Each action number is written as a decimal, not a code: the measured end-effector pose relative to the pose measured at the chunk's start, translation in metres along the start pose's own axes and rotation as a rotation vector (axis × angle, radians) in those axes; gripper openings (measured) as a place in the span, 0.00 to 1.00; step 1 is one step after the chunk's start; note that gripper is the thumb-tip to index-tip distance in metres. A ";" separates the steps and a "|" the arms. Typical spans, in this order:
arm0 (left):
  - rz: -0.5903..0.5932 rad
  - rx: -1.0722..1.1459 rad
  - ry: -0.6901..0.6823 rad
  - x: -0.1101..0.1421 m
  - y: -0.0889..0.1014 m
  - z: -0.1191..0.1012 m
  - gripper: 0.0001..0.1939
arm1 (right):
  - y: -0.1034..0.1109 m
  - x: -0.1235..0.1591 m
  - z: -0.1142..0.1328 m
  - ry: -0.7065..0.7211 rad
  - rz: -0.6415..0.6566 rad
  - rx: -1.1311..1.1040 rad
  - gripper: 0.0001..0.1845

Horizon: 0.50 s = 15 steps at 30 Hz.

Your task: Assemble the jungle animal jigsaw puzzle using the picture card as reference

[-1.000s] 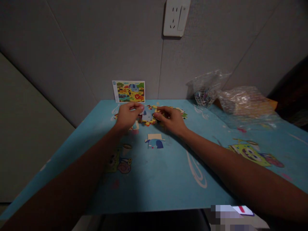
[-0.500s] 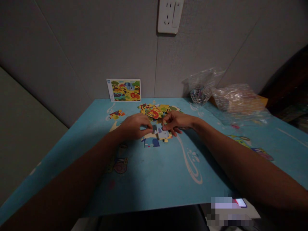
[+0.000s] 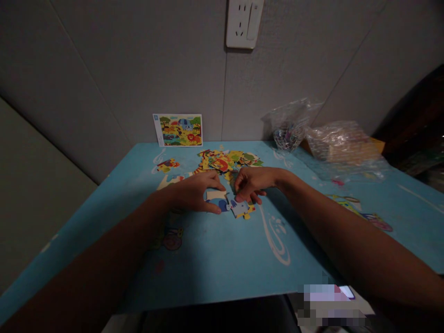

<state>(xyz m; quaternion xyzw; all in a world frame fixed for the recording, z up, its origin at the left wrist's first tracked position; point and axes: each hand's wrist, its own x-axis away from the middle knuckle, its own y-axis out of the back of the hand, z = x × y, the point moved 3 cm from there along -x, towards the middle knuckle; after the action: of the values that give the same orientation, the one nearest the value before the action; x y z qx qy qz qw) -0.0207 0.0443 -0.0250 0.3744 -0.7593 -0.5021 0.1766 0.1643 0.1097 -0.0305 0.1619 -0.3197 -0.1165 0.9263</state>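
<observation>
My left hand (image 3: 199, 192) spans a puzzle piece (image 3: 218, 202) in cream and blue, thumb at its near edge and forefinger at its far edge. In my right hand (image 3: 251, 184), thumb and fingertips pinch a light blue puzzle piece (image 3: 239, 209) with yellow at its lower edge. The two pieces lie side by side on the table, their facing edges very close; I cannot tell whether they interlock. Beyond the hands is a heap of colourful puzzle pieces (image 3: 222, 161). Part of a pale puzzle section (image 3: 173, 178) shows behind my left hand.
A picture card (image 3: 180, 130) leans on the wall at the table's back. One joined bit of puzzle (image 3: 168, 165) lies left of the heap. Clear plastic bags (image 3: 347, 143) sit at the back right of the blue patterned table (image 3: 222, 268). Above is a wall socket (image 3: 243, 23).
My right hand has brought the light blue piece nearer to me, beside the cream-and-blue one. My left thumb and forefinger have spread and come down around the cream-and-blue piece.
</observation>
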 end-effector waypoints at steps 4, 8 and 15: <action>-0.016 0.005 -0.020 0.000 -0.001 -0.002 0.24 | 0.001 0.000 -0.003 0.031 0.009 -0.028 0.19; -0.154 0.079 -0.007 -0.006 -0.005 -0.003 0.14 | 0.004 -0.007 -0.004 0.209 -0.148 -0.117 0.21; -0.737 0.375 0.444 -0.002 0.016 0.042 0.07 | 0.011 -0.016 0.001 0.557 -0.860 -0.271 0.29</action>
<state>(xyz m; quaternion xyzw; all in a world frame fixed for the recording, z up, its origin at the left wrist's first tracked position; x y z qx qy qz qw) -0.0528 0.0759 -0.0289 0.7429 -0.5973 -0.2931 0.0742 0.1532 0.1251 -0.0345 0.1821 0.0515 -0.4785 0.8574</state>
